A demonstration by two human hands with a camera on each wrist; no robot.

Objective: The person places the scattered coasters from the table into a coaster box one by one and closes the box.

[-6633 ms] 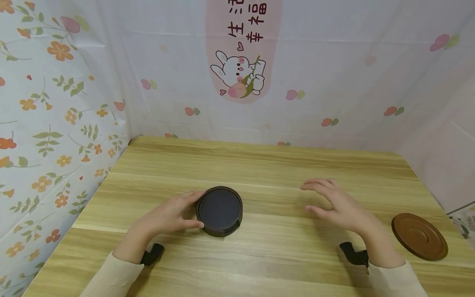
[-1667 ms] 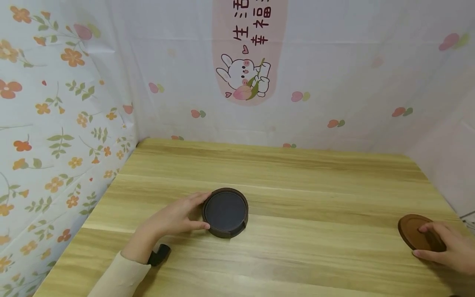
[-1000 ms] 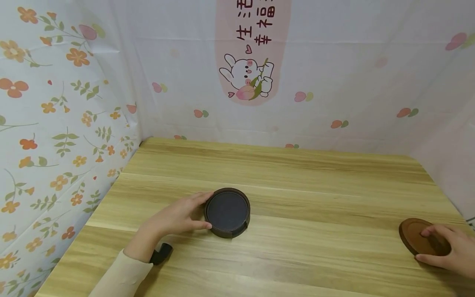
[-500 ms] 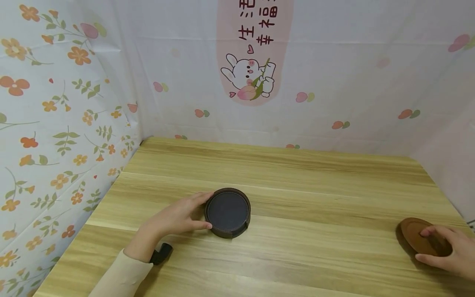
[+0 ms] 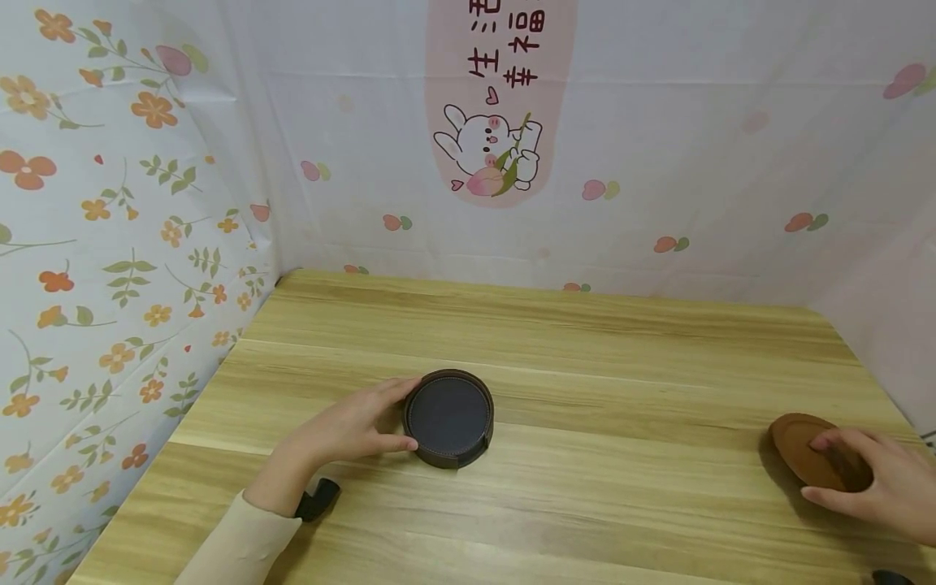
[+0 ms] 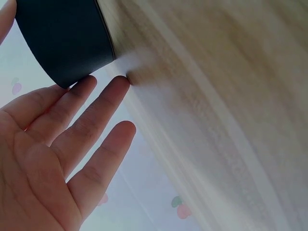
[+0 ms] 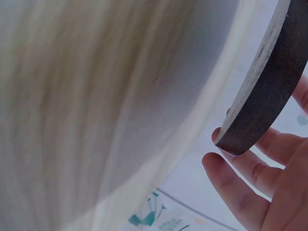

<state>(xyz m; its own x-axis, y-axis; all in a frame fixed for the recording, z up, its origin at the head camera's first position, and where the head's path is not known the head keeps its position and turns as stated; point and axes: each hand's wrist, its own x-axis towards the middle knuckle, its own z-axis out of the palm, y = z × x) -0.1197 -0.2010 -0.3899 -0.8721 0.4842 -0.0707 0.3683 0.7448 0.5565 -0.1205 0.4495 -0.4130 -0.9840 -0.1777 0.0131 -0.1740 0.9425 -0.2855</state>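
Observation:
My left hand (image 5: 351,426) holds the side of a round black coaster holder (image 5: 449,417), thumb at the front and fingertips at the back. The holder stands on the table, with stitched dark coasters inside and a notch in its rim. In the left wrist view, fingertips of that hand (image 6: 53,149) meet the holder's smooth wall (image 6: 62,38). At the far right, my right hand (image 5: 877,487) grips a round brown coaster (image 5: 797,447) by its edge, covering part of it. The right wrist view shows the coaster's thick dark edge (image 7: 269,91) tilted and raised off the table.
The wood-grain table (image 5: 600,487) spreads between the two hands. A floral cloth (image 5: 146,284) hangs on the left and a pale printed cloth (image 5: 658,162) at the back. Black wrist-camera parts (image 5: 318,500) show under the left forearm.
My right hand has reached over to the brown coaster, taken hold of it, lifted it and moved it slightly left. My left hand stays on the coaster holder.

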